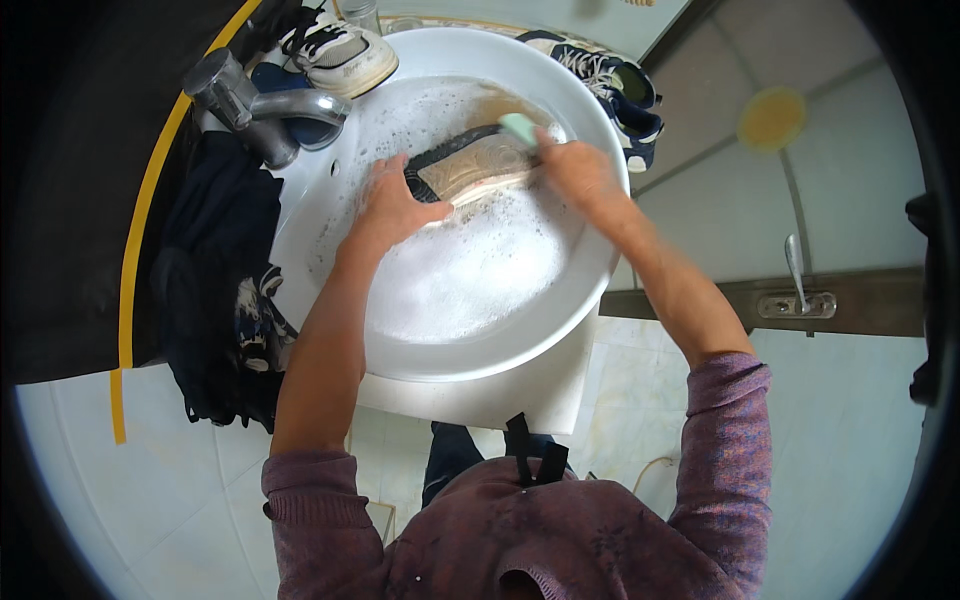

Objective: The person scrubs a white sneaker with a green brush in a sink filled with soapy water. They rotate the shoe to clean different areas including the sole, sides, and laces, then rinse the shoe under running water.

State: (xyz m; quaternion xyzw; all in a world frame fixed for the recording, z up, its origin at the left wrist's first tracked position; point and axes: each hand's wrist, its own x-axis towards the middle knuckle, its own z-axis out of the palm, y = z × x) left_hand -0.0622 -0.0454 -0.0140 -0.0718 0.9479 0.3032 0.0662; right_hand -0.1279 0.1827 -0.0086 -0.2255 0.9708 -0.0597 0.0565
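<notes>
A shoe (465,165) lies on its side in foamy water inside a white oval washbasin (480,361), its patterned sole facing up. My left hand (394,201) grips one end of it, thumb at the pale edge and fingers at the dark side. In my right hand (574,169), blurred by motion, is a light green brush (517,129) at the other end of the sole. The brush's working side is hidden. Brownish water shows near the basin's far side.
A metal faucet (300,105) reaches over the rim at left, near a white sneaker (341,56). Navy shoes (626,97) stand beyond the right rim. Dark clothing (214,285) hangs at left. A door handle (796,281) is at right.
</notes>
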